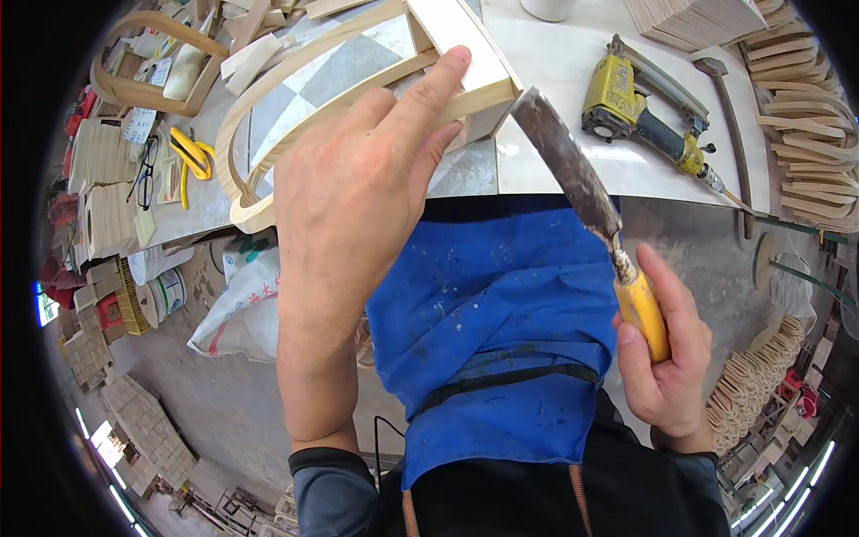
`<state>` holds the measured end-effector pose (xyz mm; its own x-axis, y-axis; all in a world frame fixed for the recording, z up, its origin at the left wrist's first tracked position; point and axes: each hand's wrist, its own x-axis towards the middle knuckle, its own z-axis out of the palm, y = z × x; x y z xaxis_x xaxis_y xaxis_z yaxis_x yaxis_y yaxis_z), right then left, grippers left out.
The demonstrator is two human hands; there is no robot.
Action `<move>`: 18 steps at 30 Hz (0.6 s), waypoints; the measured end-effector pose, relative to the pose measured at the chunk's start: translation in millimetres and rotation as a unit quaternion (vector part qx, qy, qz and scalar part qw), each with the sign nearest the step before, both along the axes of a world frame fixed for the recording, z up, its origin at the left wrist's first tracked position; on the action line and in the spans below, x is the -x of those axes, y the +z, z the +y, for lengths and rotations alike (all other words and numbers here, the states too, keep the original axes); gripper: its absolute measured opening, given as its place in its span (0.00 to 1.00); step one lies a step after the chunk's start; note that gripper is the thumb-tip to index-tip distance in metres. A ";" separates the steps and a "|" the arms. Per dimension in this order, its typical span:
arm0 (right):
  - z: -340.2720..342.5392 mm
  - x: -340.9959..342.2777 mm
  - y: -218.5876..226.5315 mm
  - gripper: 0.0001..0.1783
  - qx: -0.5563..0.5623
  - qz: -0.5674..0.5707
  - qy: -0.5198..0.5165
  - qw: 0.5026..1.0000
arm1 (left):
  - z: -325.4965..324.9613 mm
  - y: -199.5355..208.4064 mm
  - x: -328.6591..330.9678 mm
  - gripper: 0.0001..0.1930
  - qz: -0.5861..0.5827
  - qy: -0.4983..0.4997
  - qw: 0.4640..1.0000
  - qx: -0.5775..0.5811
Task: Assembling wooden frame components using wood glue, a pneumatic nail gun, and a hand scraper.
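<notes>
My left hand grips the corner of an arched pale wooden frame on the near edge of the workbench. Its index finger presses along a flat white board at the frame's straight end, and the thumb lies against the rail below. My right hand is closed round the yellow handle of a chisel. The chisel's stained metal blade points up and to the left, its tip at the frame's right corner; I cannot tell whether they touch. My palm hides part of the frame's near side.
A yellow and black air nail gun with its hose and a hammer lie right on the bench. Curved wooden pieces are stacked at far right. Yellow-handled pliers, glasses and another arched frame are left.
</notes>
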<state>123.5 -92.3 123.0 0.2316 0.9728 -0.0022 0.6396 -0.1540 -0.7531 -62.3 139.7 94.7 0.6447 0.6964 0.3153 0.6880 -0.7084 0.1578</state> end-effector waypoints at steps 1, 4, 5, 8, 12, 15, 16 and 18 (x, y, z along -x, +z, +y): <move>-2.5 0.2 -1.9 0.33 0.019 0.027 -0.001 0.999 | -0.3 6.0 0.2 0.23 0.015 0.006 1.000 0.009; -6.8 1.2 -10.3 0.34 -0.025 0.061 -0.020 0.998 | -1.9 23.2 -0.3 0.22 -0.005 0.002 1.000 0.004; -7.4 1.7 -12.3 0.35 -0.046 0.078 -0.028 0.996 | -2.3 28.3 0.1 0.21 -0.016 0.001 1.000 0.003; -4.5 4.5 -12.7 0.35 -0.073 0.097 -0.038 0.992 | -0.3 35.9 1.4 0.20 -0.033 -0.005 0.999 0.021; 3.2 9.8 -12.8 0.35 -0.081 0.103 -0.046 0.990 | 5.9 40.4 6.3 0.18 -0.057 -0.020 0.994 0.086; 19.2 7.0 -15.1 0.36 -0.082 0.034 0.023 0.996 | 24.1 38.1 11.7 0.18 -0.092 0.002 0.978 0.189; 24.9 6.4 -17.0 0.36 -0.082 0.010 0.046 0.995 | 29.5 36.4 12.2 0.19 -0.104 0.009 0.969 0.223; 38.3 7.0 -19.1 0.36 -0.103 -0.003 0.052 0.993 | 39.5 34.3 10.7 0.19 -0.104 0.008 0.968 0.230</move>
<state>116.5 -54.0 103.9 0.1295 0.9710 0.2012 0.6482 0.0706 -0.7582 -73.0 179.2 129.0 0.5883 0.8036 0.0904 0.6187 -0.5192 0.5896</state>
